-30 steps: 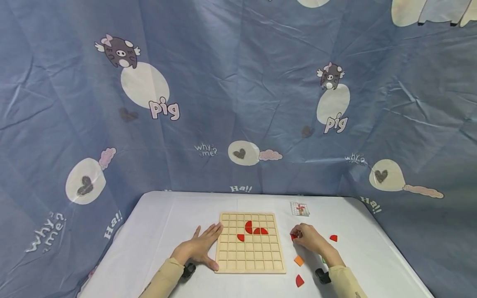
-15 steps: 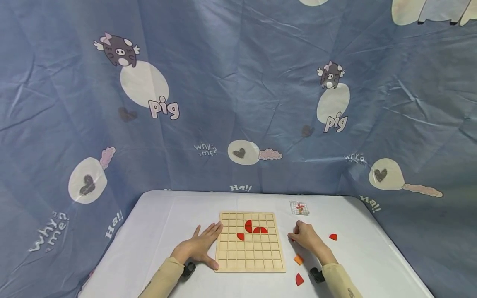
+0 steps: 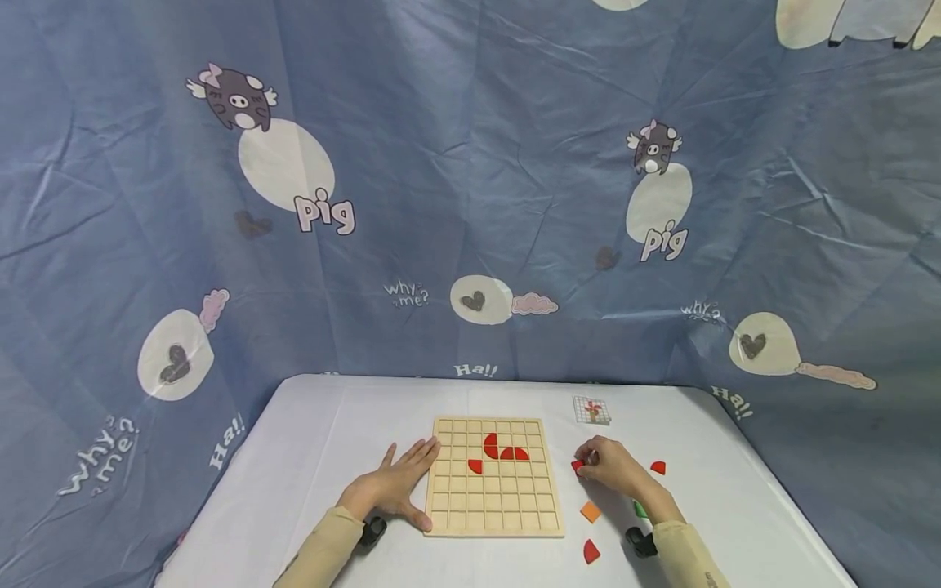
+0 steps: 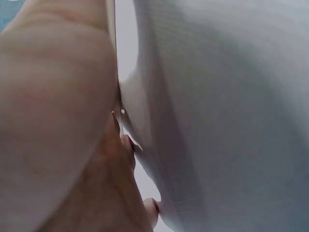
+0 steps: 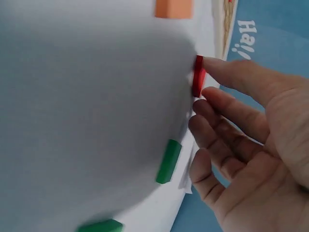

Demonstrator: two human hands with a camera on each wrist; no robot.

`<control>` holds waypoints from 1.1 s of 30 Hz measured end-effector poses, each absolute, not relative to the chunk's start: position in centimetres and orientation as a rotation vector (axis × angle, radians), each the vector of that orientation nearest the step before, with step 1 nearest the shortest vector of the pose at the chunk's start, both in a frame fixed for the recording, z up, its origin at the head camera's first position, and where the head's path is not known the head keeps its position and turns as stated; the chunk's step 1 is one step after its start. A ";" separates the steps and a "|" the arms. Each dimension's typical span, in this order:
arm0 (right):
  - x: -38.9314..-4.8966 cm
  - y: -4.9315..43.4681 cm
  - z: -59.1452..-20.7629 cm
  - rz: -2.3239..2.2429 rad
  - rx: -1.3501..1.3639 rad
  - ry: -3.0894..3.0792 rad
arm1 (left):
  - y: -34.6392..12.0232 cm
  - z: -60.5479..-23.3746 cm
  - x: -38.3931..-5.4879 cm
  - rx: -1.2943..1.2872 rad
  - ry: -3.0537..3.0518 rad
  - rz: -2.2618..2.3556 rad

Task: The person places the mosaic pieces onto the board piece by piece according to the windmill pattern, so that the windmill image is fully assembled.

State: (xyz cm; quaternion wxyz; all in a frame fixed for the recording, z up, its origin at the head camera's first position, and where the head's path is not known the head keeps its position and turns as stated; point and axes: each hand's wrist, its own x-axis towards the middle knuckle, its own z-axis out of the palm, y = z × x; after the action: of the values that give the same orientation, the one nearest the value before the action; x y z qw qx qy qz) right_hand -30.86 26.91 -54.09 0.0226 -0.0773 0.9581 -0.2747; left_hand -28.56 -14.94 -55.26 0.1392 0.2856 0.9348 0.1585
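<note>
A wooden grid board [image 3: 507, 506] lies in the middle of the white table [image 3: 331, 441], with three red curved pieces [image 3: 490, 447] in its upper squares. My left hand [image 3: 400, 482] lies flat on the cloth, its fingers against the board's left edge; the left wrist view shows only palm [image 4: 53, 121] and cloth. Just right of the board, my right hand [image 3: 597, 465] pinches a small red piece [image 3: 577, 465] close to the cloth. In the right wrist view the red piece [image 5: 198, 76] stands on edge between two fingertips [image 5: 217, 70].
Loose pieces lie to the right of the board: a red one [image 3: 657, 468], an orange one [image 3: 590, 512], a red quarter [image 3: 590, 552] and a green one [image 3: 639, 509]. A small pattern card [image 3: 591, 410] lies at the back. A blue printed curtain [image 3: 470, 204] hangs behind.
My right hand covered the red piece half a second ago; it has since shifted slightly and the piece shows at its fingertips again. The left hand and board have not moved.
</note>
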 end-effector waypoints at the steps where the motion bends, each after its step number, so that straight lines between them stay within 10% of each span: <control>1: -30.9 26.9 -54.1 -0.845 -0.245 2.968 | -15.0 -55.2 -28.5 0.829 2.702 0.456; 33: -30.6 26.0 -54.9 -0.728 -0.298 3.059 | -14.8 -55.4 -28.8 0.790 2.712 0.432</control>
State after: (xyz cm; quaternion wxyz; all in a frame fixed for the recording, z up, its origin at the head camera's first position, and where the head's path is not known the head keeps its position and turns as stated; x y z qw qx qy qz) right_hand -30.63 25.99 -54.92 -0.0084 -0.0944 0.9684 -0.2305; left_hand -28.82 -14.76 -55.40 0.1414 0.2735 0.9396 0.1496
